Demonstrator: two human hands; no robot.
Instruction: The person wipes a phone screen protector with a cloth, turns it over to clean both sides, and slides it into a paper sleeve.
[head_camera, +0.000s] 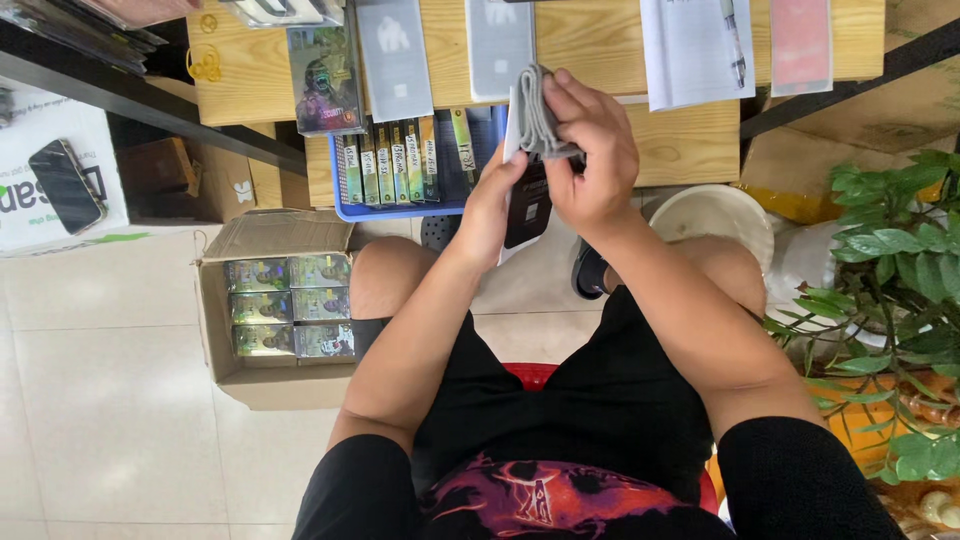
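Nearest the camera are the person's black shorts and bare knees, seated on a red stool (530, 373) over a pale tiled floor (100, 400). Above the knees, both hands work in front of a wooden table (690, 140). The left hand (487, 212) is closed on the lower edge of a dark flat phone-like slab (526, 205), which stands roughly upright, its long axis running from the lap toward the table and leaning slightly. The right hand (590, 150) pinches a folded grey cloth (535, 115) against the slab's upper end, fingers curled tight around it.

On the table's near edge sits a blue tray (450, 200) holding a row of slim boxes (390, 160) on end. Flat packets (395, 55) and white paper (690, 50) lie farther back. Left of the knees, an open cardboard box (275, 300) of shiny packs rests on the floor, with bare tiles beyond it. To the right, a white bowl (715, 215) and a leafy plant (890, 290) crowd close to the right forearm.
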